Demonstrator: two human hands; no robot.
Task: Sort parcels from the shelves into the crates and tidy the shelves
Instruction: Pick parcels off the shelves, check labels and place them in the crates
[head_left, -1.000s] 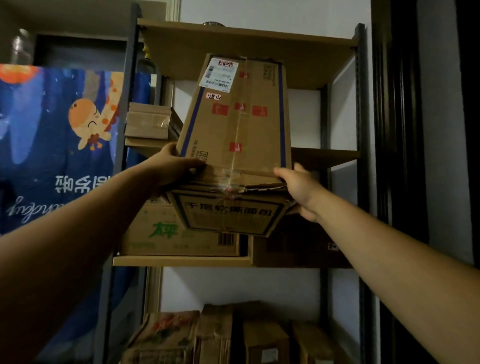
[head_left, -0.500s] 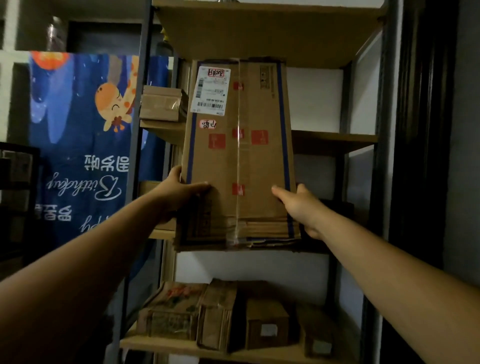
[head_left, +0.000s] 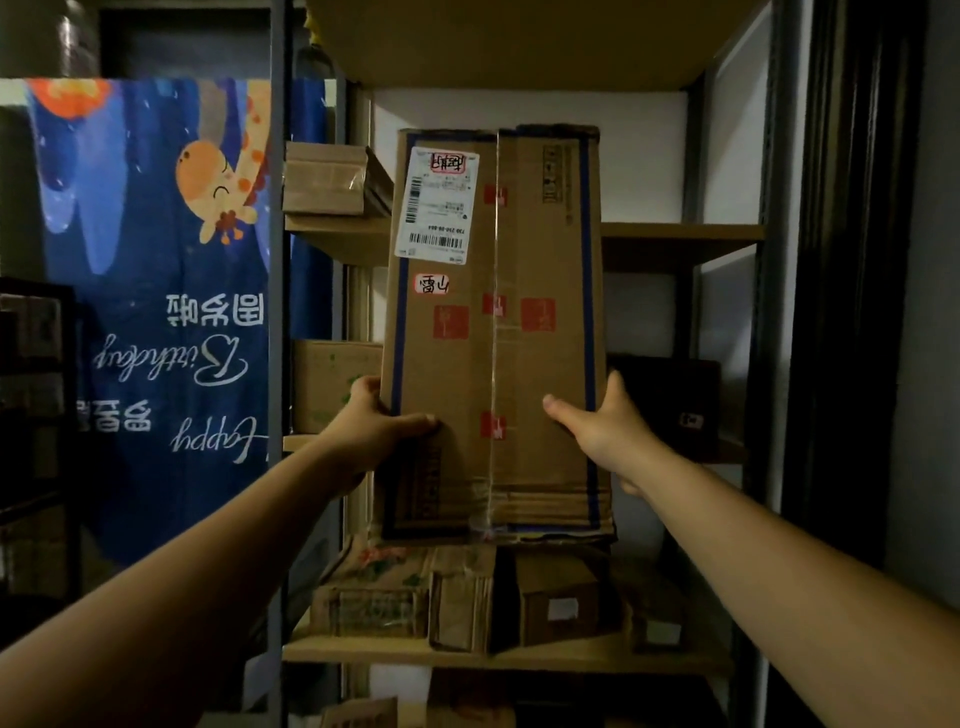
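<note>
A tall cardboard parcel (head_left: 524, 374) with blue edge stripes, red stamps and a white shipping label stands upright in front of the shelf unit (head_left: 680, 244). My left hand (head_left: 371, 431) grips its left edge, thumb across the front face. On the right edge, my right hand (head_left: 597, 421) holds it with the thumb laid on the front. The parcel hangs in the air between both hands and hides the middle of the shelves behind it.
A small box (head_left: 327, 179) sits on the upper shelf at left. A brown box (head_left: 332, 384) and a dark box (head_left: 670, 405) stand on the middle shelf. Several cartons (head_left: 467, 597) fill the lower shelf. A blue banner (head_left: 156, 291) hangs left.
The parcel has been tipped from a tilted pose to upright and lowered in front of the shelves, both hands staying on its sides. The view has dropped, showing lower shelves.
</note>
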